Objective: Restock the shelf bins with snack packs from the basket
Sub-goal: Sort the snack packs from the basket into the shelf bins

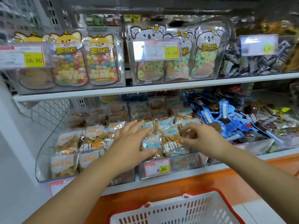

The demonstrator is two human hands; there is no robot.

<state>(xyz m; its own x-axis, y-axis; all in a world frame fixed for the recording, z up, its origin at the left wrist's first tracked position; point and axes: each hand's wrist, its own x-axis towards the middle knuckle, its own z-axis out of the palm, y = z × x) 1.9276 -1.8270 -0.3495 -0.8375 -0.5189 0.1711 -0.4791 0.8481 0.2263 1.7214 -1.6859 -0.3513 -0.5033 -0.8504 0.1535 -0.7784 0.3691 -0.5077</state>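
Both of your hands are over the lower shelf, in the clear middle bin that carries the 8.80 price tag. Left hand: fingers straight and slightly apart, lying flat on the heap of blue-labelled packs, thumb against the front pack. Right hand: fingers curled, thumb and fingertips clamped on the edge of one blue-labelled snack pack, which lies on top of the heap near the bin's front. Just left, touching this bin, is a second clear bin with orange-labelled packs. To the right is a pile of blue wrappers. The basket, white with a red rim, sits below your arms against the orange ledge. The upper shelf holds candy pouches in clear bins.
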